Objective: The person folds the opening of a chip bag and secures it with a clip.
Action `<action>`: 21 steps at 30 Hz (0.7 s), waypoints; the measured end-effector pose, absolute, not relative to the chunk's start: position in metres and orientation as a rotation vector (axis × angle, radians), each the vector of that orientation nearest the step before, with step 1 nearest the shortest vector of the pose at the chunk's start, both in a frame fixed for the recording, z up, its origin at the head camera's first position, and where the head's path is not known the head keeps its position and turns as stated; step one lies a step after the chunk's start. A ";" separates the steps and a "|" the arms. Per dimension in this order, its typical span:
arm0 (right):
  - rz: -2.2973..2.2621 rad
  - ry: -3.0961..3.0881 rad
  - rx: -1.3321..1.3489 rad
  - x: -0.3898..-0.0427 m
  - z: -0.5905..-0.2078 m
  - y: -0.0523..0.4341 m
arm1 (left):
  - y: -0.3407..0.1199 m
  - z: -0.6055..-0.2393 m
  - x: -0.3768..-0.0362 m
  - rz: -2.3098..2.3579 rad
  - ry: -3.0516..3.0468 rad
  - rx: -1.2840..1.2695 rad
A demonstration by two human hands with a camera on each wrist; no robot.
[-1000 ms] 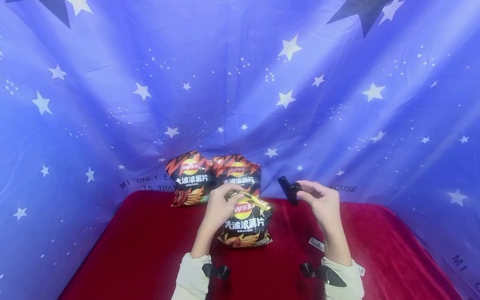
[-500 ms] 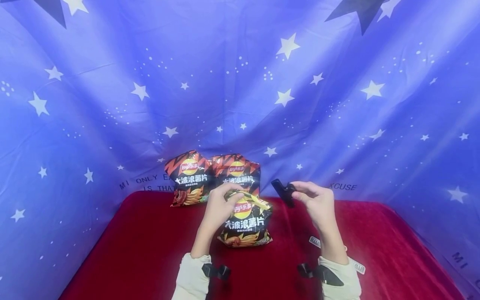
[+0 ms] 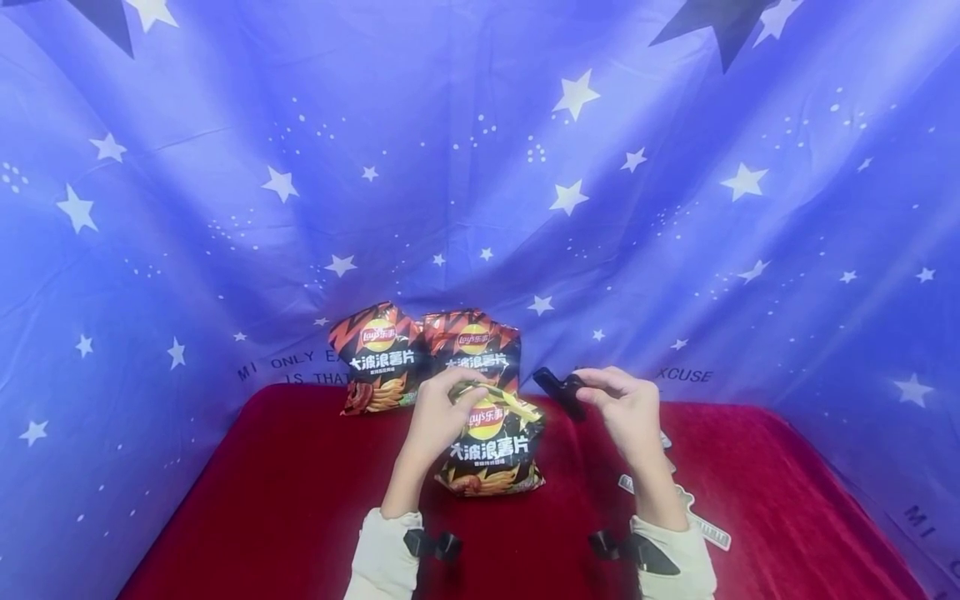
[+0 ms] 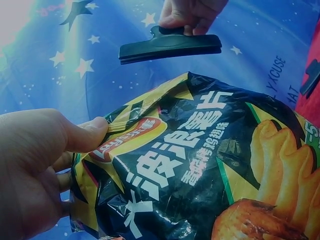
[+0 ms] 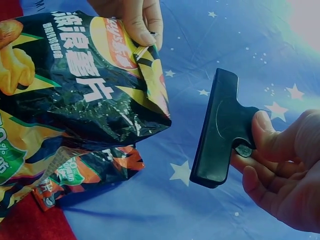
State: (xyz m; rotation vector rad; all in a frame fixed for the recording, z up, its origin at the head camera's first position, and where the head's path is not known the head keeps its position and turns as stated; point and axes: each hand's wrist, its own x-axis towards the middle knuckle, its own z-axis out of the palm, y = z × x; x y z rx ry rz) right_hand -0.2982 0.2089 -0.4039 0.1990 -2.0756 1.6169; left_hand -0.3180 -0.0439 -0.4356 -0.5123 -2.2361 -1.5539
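We see a glossy black potato-chip bag with yellow trim and white lettering (image 3: 491, 450) between the two hands, nearer the left one; it appears to stand upright, its yellow top edge folded over. At its upper left corner, the left hand (image 3: 438, 412) pinches the fold, and in the left wrist view we make out the thumb pressed on the front. To the other side of the bag, just off its upper right, we find a long-edged black clip (image 3: 559, 392). The right hand (image 3: 630, 412) grips it by the handle between thumb and fingers, its long edge turned towards the bag but not touching it.

Behind the held bag we see two black-and-red glossy chip bags (image 3: 378, 362) upright side by side, the right one partly covered by the left hand and the front bag. Around the right forearm lie small flat pale grey pieces (image 3: 712, 533), partly hidden by it.

Beneath all this we see a table covered in deep red, velvety cloth (image 3: 315, 483). Around it hangs a blue fabric backdrop (image 3: 450, 125) printed with white stars, dots and dark lettering. Both forearms wear pale sleeves (image 3: 386, 558) with black mounts strapped at the wrists.
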 end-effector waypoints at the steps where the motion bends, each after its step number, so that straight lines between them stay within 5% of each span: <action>1: 1.608 -2.080 0.201 -0.299 -0.404 0.208 | -0.044 -0.435 -0.318 -1.554 -2.237 -0.517; 21: 1.487 -2.151 0.283 -0.301 -0.414 0.200 | -0.042 -0.431 -0.312 -1.531 -2.276 -0.522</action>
